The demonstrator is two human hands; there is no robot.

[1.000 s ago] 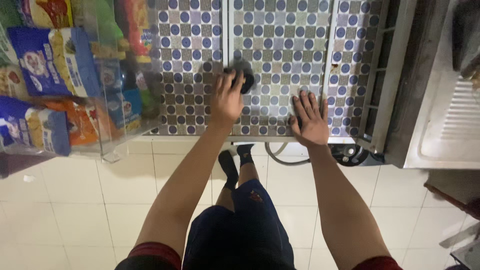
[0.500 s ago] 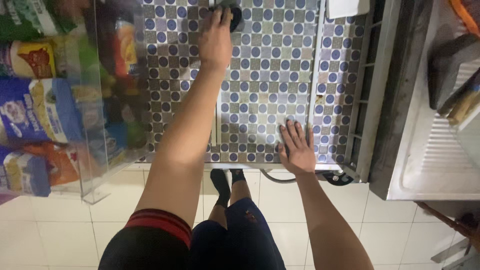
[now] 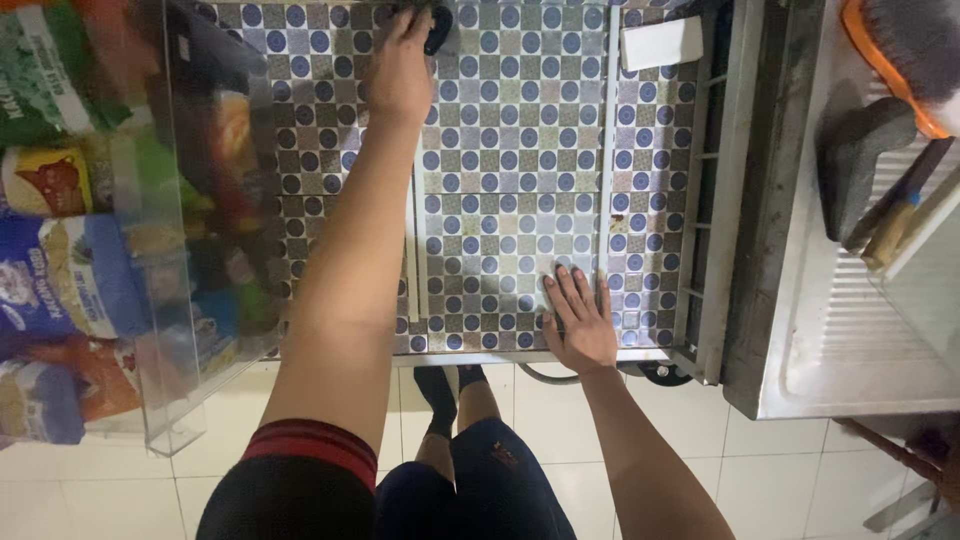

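My left hand (image 3: 398, 72) reaches far across a patterned counter top (image 3: 500, 170) covered in blue-dotted checks, and its fingers close on a dark cloth or sponge (image 3: 436, 22) pressed against the surface near the far edge. My right hand (image 3: 578, 320) lies flat with fingers spread on the near edge of the same top, holding nothing. My legs and dark socks show below the counter's front edge.
A clear plastic bin (image 3: 170, 250) of coloured food packets stands at the left. A white block (image 3: 661, 44) lies at the counter's far right. A steel sink drainboard (image 3: 860, 300) with a brush (image 3: 905, 50) and dark tools is on the right. White floor tiles (image 3: 760, 470) lie below.
My left hand has pushed the dark cloth away from me across the counter, from the middle to the far edge. The right hand has stayed flat near the front edge.
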